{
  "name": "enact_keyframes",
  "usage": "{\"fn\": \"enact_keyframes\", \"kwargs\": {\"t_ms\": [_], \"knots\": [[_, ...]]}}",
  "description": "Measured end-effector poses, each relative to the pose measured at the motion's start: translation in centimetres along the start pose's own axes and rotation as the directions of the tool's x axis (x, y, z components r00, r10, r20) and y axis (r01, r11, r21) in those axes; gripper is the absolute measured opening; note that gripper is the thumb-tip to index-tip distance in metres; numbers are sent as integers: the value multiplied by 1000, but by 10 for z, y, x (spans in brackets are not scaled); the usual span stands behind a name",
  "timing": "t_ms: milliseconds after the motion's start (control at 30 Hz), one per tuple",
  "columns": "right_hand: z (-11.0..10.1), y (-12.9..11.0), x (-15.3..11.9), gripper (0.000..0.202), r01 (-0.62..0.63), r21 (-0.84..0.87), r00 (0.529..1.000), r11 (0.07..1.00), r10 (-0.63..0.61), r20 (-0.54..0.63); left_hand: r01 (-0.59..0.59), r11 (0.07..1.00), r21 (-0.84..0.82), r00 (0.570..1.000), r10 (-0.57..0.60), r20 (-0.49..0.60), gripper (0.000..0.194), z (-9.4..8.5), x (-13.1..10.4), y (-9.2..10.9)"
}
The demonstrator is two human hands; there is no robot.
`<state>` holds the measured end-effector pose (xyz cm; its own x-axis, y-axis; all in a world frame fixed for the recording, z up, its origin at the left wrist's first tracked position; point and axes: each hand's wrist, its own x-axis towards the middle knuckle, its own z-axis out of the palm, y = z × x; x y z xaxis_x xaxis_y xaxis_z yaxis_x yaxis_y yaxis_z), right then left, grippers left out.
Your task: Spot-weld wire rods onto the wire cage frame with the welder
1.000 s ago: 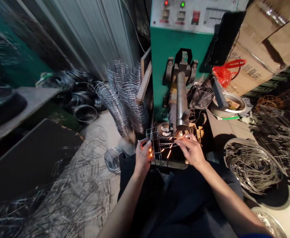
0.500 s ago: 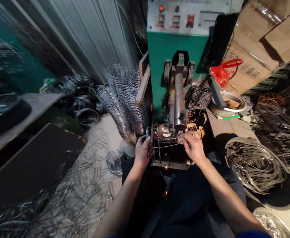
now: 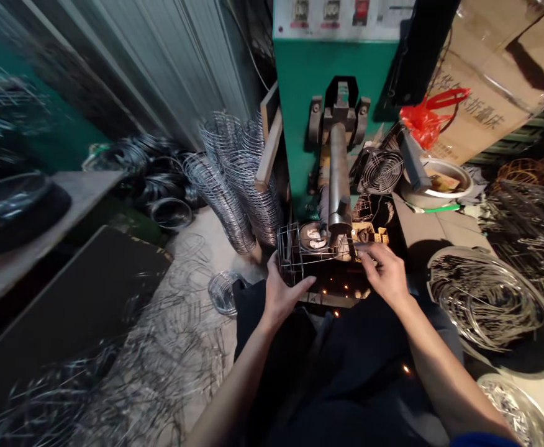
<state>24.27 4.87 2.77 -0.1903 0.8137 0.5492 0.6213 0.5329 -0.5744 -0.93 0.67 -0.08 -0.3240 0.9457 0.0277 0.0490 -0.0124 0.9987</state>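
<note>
A small wire frame (image 3: 290, 251) with crossing metal wires sits at the welding machine (image 3: 335, 56), below its thick metal cylinder arm (image 3: 338, 167). My left hand (image 3: 282, 288) is at the frame's left end, its thumb stretched out to the right. The other fingers of that hand rest against the wires, apart from the thumb. At the frame's right end, the fingertips of my right hand (image 3: 386, 270) are pinched together on the wire. Small orange sparks (image 3: 331, 290) fly below the frame and over my dark-clothed lap.
Tall stacks of wire rings (image 3: 235, 186) stand left of the machine. Loose bent wires (image 3: 160, 335) cover the floor. On the right are a basin of wire pieces (image 3: 486, 298), a white bowl (image 3: 458, 192), a red plastic bag (image 3: 423, 124) and cardboard boxes (image 3: 490, 74).
My left thumb has swung away from the wires and now points right. My right hand has shifted slightly right and lower. More sparks are scattered, and the view has tipped downward.
</note>
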Motion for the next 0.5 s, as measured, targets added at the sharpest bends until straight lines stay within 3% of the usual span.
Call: {"fn": "enact_keyframes", "kwargs": {"t_ms": [67, 133, 233, 300, 367, 433, 500], "knots": [[-10, 12, -15, 20, -89, -78, 995, 993, 86, -41, -35, 997, 62, 998, 39, -53, 90, 4, -10, -3], [-19, 30, -36, 24, -154, -192, 988, 969, 153, -17, -23, 996, 85, 996, 30, -87, 80, 9, -15, -6], [-30, 61, -76, 27, -198, -307, 956, 931, 253, 150, -8, 992, 126, 994, 21, -104, 70, 14, -22, -3], [-35, 80, -106, 28, -245, -333, 893, 911, 346, 288, -35, 994, 106, 996, 42, -73, 74, 12, -30, 6], [-37, 96, -130, 28, -299, -404, 800, 864, 458, 388, -99, 991, 89, 995, 98, 16, 74, 3, -42, 18], [-37, 110, -145, 30, -309, -478, 703, 822, 536, 468, -163, 976, 143, 984, 149, 100, 70, -16, -54, 32], [-35, 119, -149, 33, -314, -482, 646, 818, 556, 523, -163, 957, 238, 986, 152, 66, 67, -47, -62, 45]]}}
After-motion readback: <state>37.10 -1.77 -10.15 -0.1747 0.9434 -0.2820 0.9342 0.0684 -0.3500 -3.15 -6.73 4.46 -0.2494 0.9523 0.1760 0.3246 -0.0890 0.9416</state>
